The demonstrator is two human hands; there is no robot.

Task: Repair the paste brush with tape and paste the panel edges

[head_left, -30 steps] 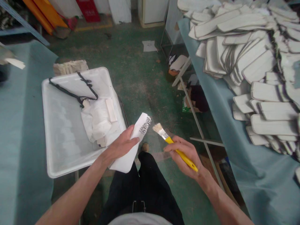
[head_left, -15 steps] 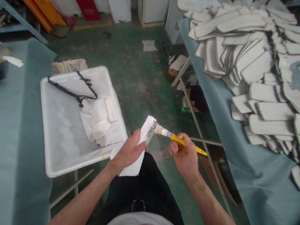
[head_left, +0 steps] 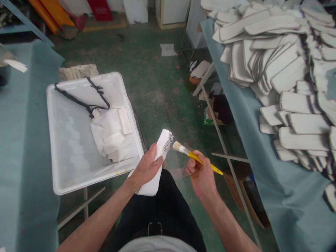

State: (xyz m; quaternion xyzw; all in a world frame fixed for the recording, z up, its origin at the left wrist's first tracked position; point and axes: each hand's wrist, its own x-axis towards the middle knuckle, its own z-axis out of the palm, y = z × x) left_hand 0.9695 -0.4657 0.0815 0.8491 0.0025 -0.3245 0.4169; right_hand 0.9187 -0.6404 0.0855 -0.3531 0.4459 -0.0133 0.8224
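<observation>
My left hand is closed round a stack of white flat pieces, held tilted in front of my legs. Dark marks run along the right edge of the stack's upper end. In my right hand is a paintbrush with a yellow handle, gripped by the fingers. Its pale bristles point left, a small gap away from the marked edge. The fingers of my left hand partly cover the middle of the stack.
A white plastic bin with white material inside stands at left, beside a cloth-covered table. On the right, another covered table bears many heaped white pieces. A paper sheet lies on the green floor.
The brush has come off the edge of the stack, and my right hand has shifted slightly left and down. The stack has turned a little in my left hand.
</observation>
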